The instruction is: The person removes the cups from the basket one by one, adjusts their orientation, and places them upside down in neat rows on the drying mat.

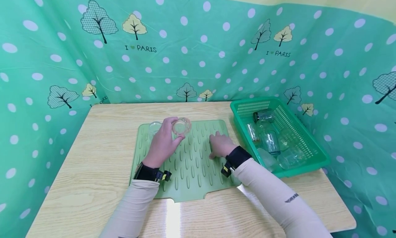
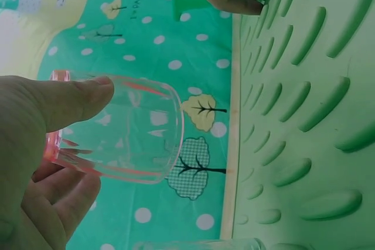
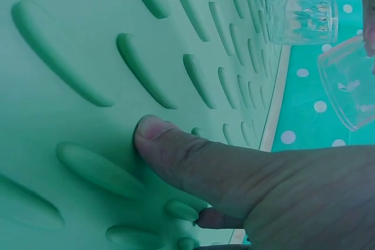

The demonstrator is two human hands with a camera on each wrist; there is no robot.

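My left hand [image 1: 173, 132] holds a small clear glass cup [image 1: 181, 126] with a pinkish rim, tilted just above the far edge of the green ribbed drying mat [image 1: 188, 169]. In the left wrist view the thumb [image 2: 70, 100] and fingers pinch the cup [image 2: 132, 133] near its rim. A second clear glass [image 1: 154, 128] stands on the mat's far left corner, just left of this hand. My right hand [image 1: 218, 142] rests flat on the mat, holding nothing. Its thumb [image 3: 176, 150] presses on the mat's ribbed surface [image 3: 88, 45].
A green plastic basket [image 1: 309, 145] at the table's right side holds several clear glass jars and cups. The mat lies on a light wooden table [image 1: 92, 155]. A teal dotted curtain [image 1: 201, 52] closes in the back and both sides.
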